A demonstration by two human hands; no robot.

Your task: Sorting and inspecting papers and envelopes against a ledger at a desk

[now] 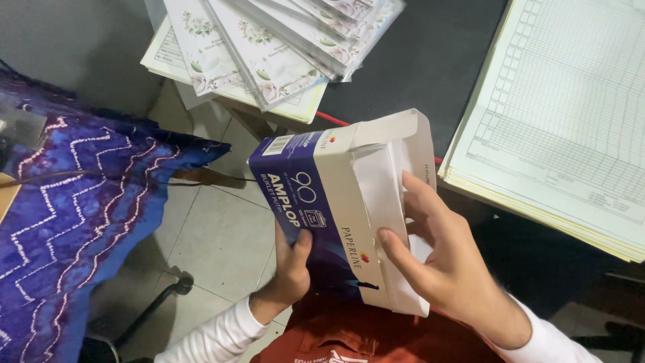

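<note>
A: What's biggest here?
B: The dark worktop, carrying ruled sheets and floral sheets. A blue cloth lies at the left.
A: And the box?
B: The box is held above the floor, tilted, its end open.
A: The hands?
B: The left hand grips its underside, fingers closed on it. The right hand has its fingers spread on the white stack inside.

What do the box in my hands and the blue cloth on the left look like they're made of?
The box looks like thin printed cardboard with a slight sheen: crisp folded edges and an open flap. The white envelopes inside look like matte paper. The blue cloth seems a soft woven or dyed fabric, judging by its folds and zigzag pattern; the fibre cannot be told.
</note>
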